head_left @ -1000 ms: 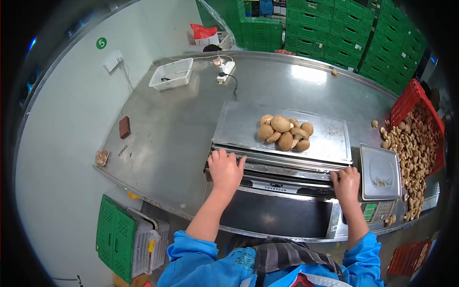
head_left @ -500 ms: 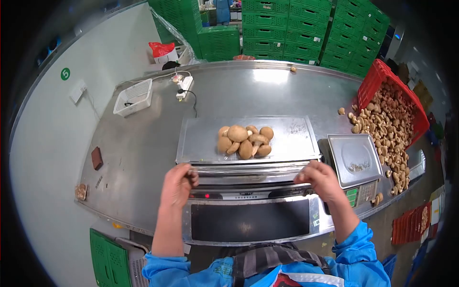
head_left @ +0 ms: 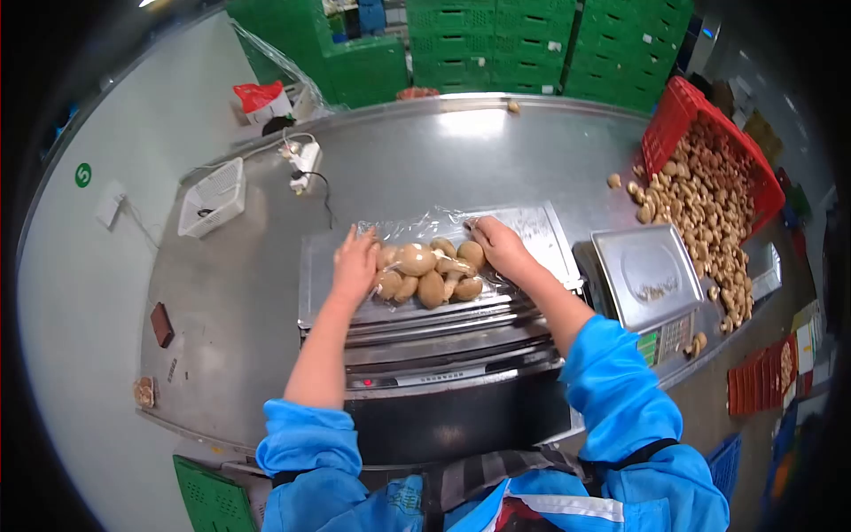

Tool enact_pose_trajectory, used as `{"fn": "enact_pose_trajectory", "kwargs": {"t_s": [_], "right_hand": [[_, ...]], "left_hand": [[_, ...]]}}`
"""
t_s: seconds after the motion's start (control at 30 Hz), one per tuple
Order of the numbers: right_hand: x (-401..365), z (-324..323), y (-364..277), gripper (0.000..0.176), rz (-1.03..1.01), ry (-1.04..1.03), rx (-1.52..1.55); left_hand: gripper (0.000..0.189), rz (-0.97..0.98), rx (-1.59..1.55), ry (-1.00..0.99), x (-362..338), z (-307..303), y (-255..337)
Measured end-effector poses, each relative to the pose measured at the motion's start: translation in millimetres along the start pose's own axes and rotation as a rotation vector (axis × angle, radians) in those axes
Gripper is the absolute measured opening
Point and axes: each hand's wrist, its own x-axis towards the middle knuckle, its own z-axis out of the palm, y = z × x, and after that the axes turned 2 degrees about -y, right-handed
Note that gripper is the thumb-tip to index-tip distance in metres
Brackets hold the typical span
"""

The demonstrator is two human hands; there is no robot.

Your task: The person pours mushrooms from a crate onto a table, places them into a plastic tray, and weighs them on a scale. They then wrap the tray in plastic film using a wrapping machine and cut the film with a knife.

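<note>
A clear sheet of plastic film (head_left: 434, 217) is drawn over a group of brown mushrooms (head_left: 432, 288) on the metal plate of the wrapping machine (head_left: 324, 288). My left hand (head_left: 356, 264) is closed on the film at the left side of the mushrooms. On their right, my right hand (head_left: 501, 248) grips the film's far corner between thumb and fingers. The film wrinkles and shines between the two hands. Whatever the mushrooms rest in is hidden beneath them.
To the right is a weighing scale (head_left: 647, 275) with crumbs on its pan. Beyond it, a tipped red crate (head_left: 660, 133) spills loose mushrooms (head_left: 700, 208). A white basket (head_left: 232, 195), a power strip (head_left: 306, 164) and a dark red block (head_left: 161, 324) lie left. Green crates (head_left: 492, 44) stack behind.
Both hands have moved forward from the machine's front bar to either side of the mushrooms, bringing the film over them. The view has shifted slightly.
</note>
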Motion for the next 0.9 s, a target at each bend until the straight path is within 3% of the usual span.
{"fn": "enact_pose_trajectory", "kwargs": {"t_s": [0.03, 0.1, 0.13, 0.2, 0.23, 0.33, 0.57, 0.63, 0.77, 0.83, 0.9], "right_hand": [[-4.4, -4.1, 4.2, 0.023, 0.038, -0.069, -0.022], [-12.3, -32.1, -35.8, 0.029, 0.335, -0.139, 0.125], [-15.2, -37.5, -39.5, 0.031, 0.445, -0.22, 0.199], [-29.5, -45.2, -43.8, 0.035, 0.665, -0.379, 0.354], [-38.5, -42.6, -44.1, 0.037, 0.533, -0.366, 0.329], [-55.8, -34.5, -51.7, 0.036, 0.454, -0.203, 0.267], [-167.1, -76.3, -130.3, 0.041, 0.425, -0.369, 0.263], [-194.5, -71.1, -130.9, 0.044, 0.542, -0.542, 0.277], [-216.8, -39.4, -83.9, 0.048, 0.713, -0.607, 0.374], [-215.6, -35.4, -73.9, 0.047, 0.604, -0.589, 0.192], [-224.1, -28.4, -76.3, 0.045, 0.457, -0.41, 0.015]], "left_hand": [[0.021, -0.028, -0.01, -0.066, -2.8, -12.1, 7.7], [0.021, -0.075, -0.021, -0.174, -3.2, -37.2, 24.5], [0.024, -0.22, -0.031, -0.203, -1.5, -50.8, 40.1], [0.027, -0.311, -0.18, -0.186, -11.3, -56.9, 32.9], [0.028, -0.354, -0.256, -0.177, -16.5, -58.8, 32.6], [0.031, -0.767, -0.752, -0.377, -32.6, -93.9, 76.6], [0.029, -0.759, -0.728, -0.366, -130.3, -159.7, 137.3], [0.031, -0.86, -0.665, -0.442, -169.1, -154.1, 137.5], [0.029, -0.897, -0.619, -0.23, -234.0, -119.4, 137.0], [0.025, -0.932, -0.733, -0.144, -238.7, -125.2, 148.5], [0.022, -0.964, -0.785, -0.087, -244.0, -130.3, 157.6]]}}
